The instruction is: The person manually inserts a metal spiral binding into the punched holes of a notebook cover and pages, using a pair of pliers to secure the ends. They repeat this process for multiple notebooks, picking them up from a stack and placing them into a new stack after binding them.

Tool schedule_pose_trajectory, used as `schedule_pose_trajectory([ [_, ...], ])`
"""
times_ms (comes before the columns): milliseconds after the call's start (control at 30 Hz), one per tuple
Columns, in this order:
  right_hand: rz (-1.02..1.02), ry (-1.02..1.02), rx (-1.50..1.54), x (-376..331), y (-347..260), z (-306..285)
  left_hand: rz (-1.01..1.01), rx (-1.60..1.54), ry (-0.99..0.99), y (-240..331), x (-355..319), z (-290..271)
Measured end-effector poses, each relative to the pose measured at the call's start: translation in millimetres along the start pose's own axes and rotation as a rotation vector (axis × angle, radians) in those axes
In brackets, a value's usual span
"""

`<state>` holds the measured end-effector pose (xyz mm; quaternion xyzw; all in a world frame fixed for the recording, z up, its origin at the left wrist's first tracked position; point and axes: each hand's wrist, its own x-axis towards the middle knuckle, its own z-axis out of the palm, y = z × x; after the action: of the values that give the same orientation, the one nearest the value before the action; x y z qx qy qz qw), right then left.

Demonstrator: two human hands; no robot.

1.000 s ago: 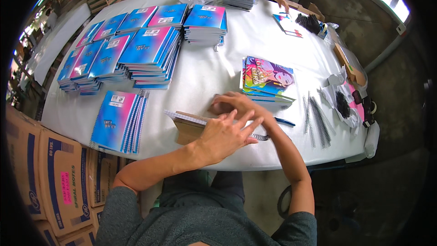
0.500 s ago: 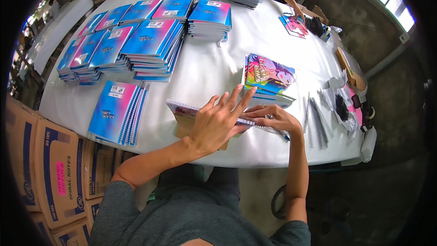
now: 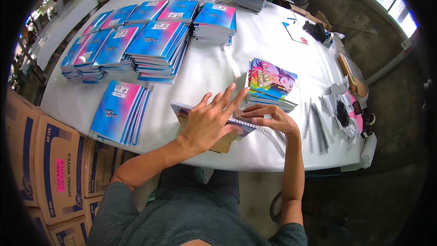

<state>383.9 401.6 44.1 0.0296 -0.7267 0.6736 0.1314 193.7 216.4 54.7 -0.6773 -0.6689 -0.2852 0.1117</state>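
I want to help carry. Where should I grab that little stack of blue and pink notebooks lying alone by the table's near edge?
Probably take the stack of notebooks by its plain long side, the one away from the spiral wire, reaching in from the near edge of the table. It lies flat and that side sits nearest the edge, smooth to pinch; the wire side looks bumpy.

The notebook (image 3: 214, 125) lies flat near the front edge of the white table, a thin block of pages with a brownish card cover showing underneath and a row of punched holes along its far edge (much of its top is hidden under a spread palm). A metal spiral coil (image 3: 272, 140) lies at its right end, running slantwise toward the table edge, touching the notebook's corner; whether it is threaded through the holes cannot be told.
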Motion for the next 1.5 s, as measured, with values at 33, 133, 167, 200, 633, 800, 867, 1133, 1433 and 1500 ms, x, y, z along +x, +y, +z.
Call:
schedule_pose_trajectory([
  [33,-0.005,0.019,-0.018,-0.4,4.3,-4.1,-0.004,-0.006,-0.007,1.8,0.4,-3.1],
  [133,0.044,0.017,0.156,10.4,-6.9,13.2,-0.026,-0.007,0.024,-5.6,-3.8,-8.0],
  [167,0.179,-0.019,-0.129,19.9,-14.0,14.4,-0.026,0.0,0.04,-7.5,-5.6,-10.2],
  [200,0.313,-0.044,-0.418,25.5,-17.7,14.9,-0.02,0.006,0.031,-8.6,-6.0,-10.8],
  [633,0.144,-0.088,-0.126,44.4,-6.5,18.1,-0.066,0.023,0.036,-24.5,-14.1,-18.6],
  [800,0.121,-0.029,0.188,46.3,-2.8,28.8,-0.117,0.028,0.008,-28.8,-17.6,-24.4],
  [867,0.275,-0.078,-0.329,58.1,-7.8,25.8,-0.123,0.036,-0.003,-29.8,-19.6,-25.8],
  [1133,0.326,-0.042,-0.453,82.7,-16.8,40.7,-0.162,0.102,0.053,-45.2,-27.1,-33.6],
  [1433,0.149,-0.069,-0.07,89.4,13.3,33.6,-0.508,-0.731,0.204,-74.2,-53.7,-25.3],
  [1500,0.259,-0.07,-0.283,97.5,-2.4,45.3,-0.572,-0.893,0.194,-79.2,-58.4,-20.4],
])
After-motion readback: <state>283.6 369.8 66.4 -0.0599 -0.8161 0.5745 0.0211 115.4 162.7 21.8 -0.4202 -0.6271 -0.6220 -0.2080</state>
